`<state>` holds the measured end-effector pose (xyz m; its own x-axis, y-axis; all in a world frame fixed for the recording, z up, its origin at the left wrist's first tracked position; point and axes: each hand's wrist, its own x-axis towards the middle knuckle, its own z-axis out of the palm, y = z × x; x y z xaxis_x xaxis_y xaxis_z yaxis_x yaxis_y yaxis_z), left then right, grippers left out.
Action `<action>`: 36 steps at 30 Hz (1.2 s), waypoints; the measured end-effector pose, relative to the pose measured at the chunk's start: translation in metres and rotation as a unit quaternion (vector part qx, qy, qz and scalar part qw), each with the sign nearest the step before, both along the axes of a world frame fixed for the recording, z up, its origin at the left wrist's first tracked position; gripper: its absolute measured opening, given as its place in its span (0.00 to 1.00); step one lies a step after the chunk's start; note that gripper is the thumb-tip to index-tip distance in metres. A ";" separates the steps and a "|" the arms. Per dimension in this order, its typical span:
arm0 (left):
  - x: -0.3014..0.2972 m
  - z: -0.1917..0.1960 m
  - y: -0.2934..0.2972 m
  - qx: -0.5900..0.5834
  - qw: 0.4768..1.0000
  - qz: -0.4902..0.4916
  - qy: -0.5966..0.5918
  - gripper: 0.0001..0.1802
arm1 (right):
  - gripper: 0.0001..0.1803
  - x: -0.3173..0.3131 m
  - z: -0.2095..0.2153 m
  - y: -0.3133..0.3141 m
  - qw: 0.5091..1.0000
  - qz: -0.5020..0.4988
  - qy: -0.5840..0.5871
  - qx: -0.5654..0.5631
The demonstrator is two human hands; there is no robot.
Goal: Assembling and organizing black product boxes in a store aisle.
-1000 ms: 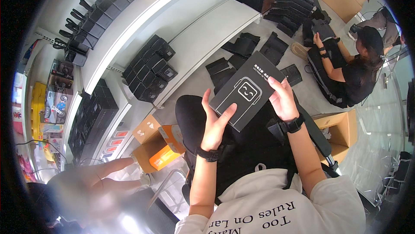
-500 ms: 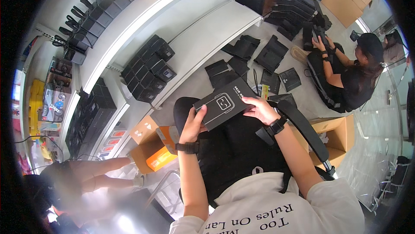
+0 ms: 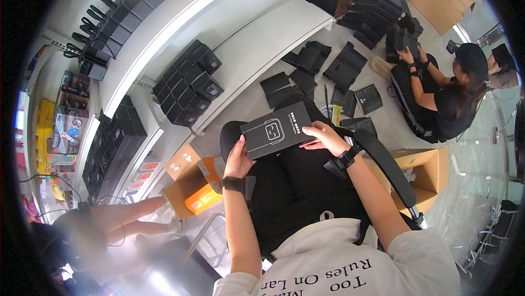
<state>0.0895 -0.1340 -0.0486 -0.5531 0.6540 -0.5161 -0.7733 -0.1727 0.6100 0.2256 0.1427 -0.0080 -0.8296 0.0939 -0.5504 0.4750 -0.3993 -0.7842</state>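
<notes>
A flat black box [image 3: 276,130] with a white line drawing of a device on its face is held over my lap. My left hand [image 3: 237,158] grips its left edge, thumb near the upper left corner and fingers underneath. At the right edge my right hand [image 3: 327,138] pinches it, with the thumb on the face. Both wrists wear black straps. The box looks closed and lies tilted, its right end a little farther away. The fingertips under it are hidden.
Flattened black box pieces [image 3: 345,66] lie on the floor ahead. Stacked small black boxes [image 3: 186,85] stand on the white shelf [image 3: 262,36]. A co-worker [image 3: 445,88] sits at right holding black pieces. Open cardboard cartons [image 3: 432,178] flank my chair; its black armrest [image 3: 385,170] is right.
The black box has moved slightly left and turned a little flatter in my hands. The co-worker's hands have shifted slightly with the black pieces.
</notes>
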 end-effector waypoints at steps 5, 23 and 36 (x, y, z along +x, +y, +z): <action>0.000 0.002 -0.001 0.009 1.000 -0.001 0.002 0.30 | 0.33 0.001 -0.003 -0.002 1.000 -0.012 0.013 -0.009; 0.000 0.000 -0.001 -0.007 1.000 0.004 0.015 0.29 | 0.32 0.002 -0.004 -0.001 0.999 -0.019 0.021 -0.023; -0.003 -0.007 -0.002 0.000 1.000 0.010 -0.003 0.28 | 0.30 0.001 -0.005 0.000 0.999 -0.019 0.014 -0.028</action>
